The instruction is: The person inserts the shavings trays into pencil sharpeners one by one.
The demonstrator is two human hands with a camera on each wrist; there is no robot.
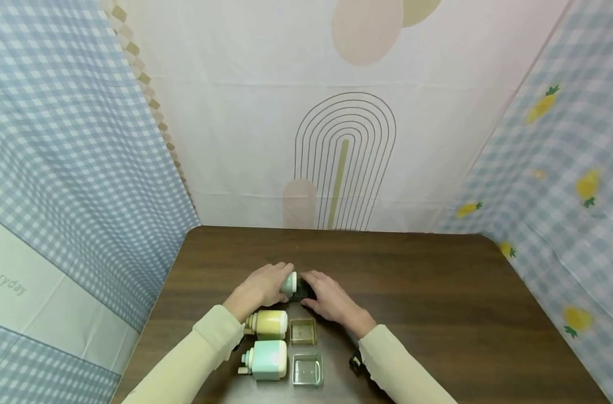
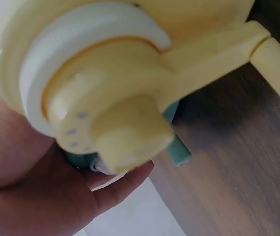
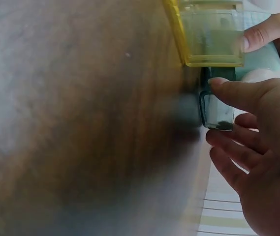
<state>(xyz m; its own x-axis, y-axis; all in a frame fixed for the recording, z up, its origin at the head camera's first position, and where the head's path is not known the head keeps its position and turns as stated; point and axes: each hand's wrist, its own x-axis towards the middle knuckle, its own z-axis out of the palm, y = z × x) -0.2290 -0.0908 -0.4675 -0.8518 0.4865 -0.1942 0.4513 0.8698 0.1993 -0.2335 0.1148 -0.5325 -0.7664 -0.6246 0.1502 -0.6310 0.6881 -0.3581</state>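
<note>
Grey lettering reading "everyday" stands on the cloth wall (image 1: 5, 279), far to the left of the yellow sharpener (image 1: 271, 324); it runs up to the head view's edge. The knob of the yellow sharpener bears a few small grey marks, too blurred to read.

Just beyond the yellow sharpener, slightly to its right, is the green sharpener (image 1: 288, 285). Its long axis lies roughly left to right, much like the yellow one's, with the white-rimmed end pointing right and the crank, glimpsed in the left wrist view, at the other end. The left hand (image 1: 261, 287) curls around its body, thumb on the near side. The right hand (image 1: 329, 297) keeps a narrow gap, thumb and fingertips holding opposite sides of the dark green tray (image 3: 218, 110) beside that body; whether the tray sits partly inside cannot be told.

Right of the yellow sharpener rests an amber tray (image 1: 303, 332). On its near side sits the mint sharpener (image 1: 269, 360), white end also rightward, with a clear tray (image 1: 307, 370) beside it on the brown table (image 1: 417, 292).
</note>
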